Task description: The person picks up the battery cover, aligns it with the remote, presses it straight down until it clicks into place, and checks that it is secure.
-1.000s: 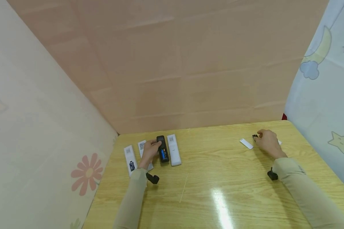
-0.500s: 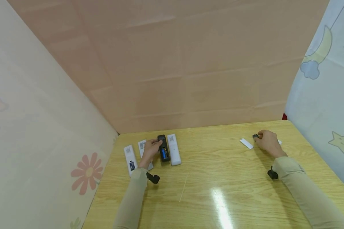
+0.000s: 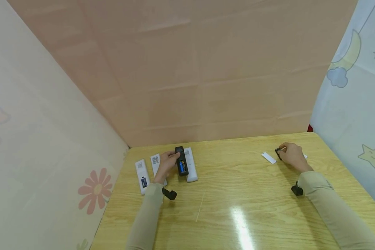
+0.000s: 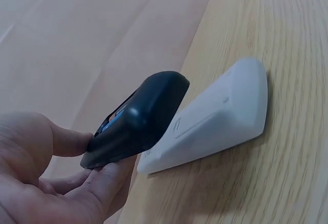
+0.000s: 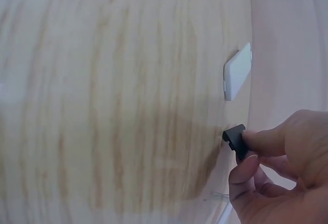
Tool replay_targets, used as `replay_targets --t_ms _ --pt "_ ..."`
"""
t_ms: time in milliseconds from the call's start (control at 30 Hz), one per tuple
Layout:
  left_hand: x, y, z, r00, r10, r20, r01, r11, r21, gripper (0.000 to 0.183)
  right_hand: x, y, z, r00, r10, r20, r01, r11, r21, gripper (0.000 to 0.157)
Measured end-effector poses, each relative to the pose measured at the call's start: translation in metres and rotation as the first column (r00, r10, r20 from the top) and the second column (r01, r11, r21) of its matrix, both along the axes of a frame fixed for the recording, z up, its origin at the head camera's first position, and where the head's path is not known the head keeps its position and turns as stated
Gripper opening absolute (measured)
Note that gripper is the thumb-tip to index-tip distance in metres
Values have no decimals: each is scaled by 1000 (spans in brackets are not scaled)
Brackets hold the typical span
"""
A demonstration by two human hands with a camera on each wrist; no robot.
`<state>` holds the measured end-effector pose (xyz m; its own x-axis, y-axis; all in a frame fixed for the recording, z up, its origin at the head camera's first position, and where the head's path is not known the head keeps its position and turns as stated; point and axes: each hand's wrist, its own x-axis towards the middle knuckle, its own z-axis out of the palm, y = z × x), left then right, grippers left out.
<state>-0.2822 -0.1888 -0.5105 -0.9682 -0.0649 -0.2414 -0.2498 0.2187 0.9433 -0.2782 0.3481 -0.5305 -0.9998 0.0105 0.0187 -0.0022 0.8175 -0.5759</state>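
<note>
My left hand (image 3: pixel 166 165) grips a black remote control (image 3: pixel 181 161) by its side, thumb on its back face. Blue batteries (image 3: pixel 182 166) show in its uncovered compartment. In the left wrist view this remote is raised and tilted beside a white remote control (image 4: pixel 220 114), partly hiding it in the head view. At the far right, my right hand (image 3: pixel 292 157) pinches a small black battery cover (image 5: pixel 236 139) between thumb and fingers. A white battery cover (image 3: pixel 268 157) lies on the table just left of that hand.
Two more white remotes lie at the left: one with a dark battery bay (image 3: pixel 142 175), the other (image 3: pixel 155 159) partly behind my left hand. Another white piece (image 3: pixel 305 156) peeks out beyond my right hand. Backdrop sheets (image 3: pixel 193 86) bound the wooden table (image 3: pixel 225 194).
My left hand has lifted the black remote and shifted it rightward, over the edge of the neighbouring white remote. The black cover in my right fingers has tilted; that hand has barely moved.
</note>
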Motion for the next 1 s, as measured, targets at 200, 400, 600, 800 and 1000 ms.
replay_targets --t_ms 200,400,600,800,1000 --pt "-1 1 0 1000 -20 1 20 1000 9 46 -1 2 1 1000 12 -19 -13 1000 -4 31" --pt "0 4 -1 999 -35 4 35 999 13 45 1 3 3 1000 -5 9 5 1000 -28 32" --pt "-2 10 -1 1000 -26 8 26 999 22 45 3 3 4 1000 -7 25 8 998 -57 35" --pt "-4 12 -2 999 -38 20 37 999 27 44 6 0 8 999 -24 46 29 994 -106 36" --pt "-3 13 -3 998 -54 16 53 998 37 44 8 -5 14 998 -37 52 45 983 -179 39"
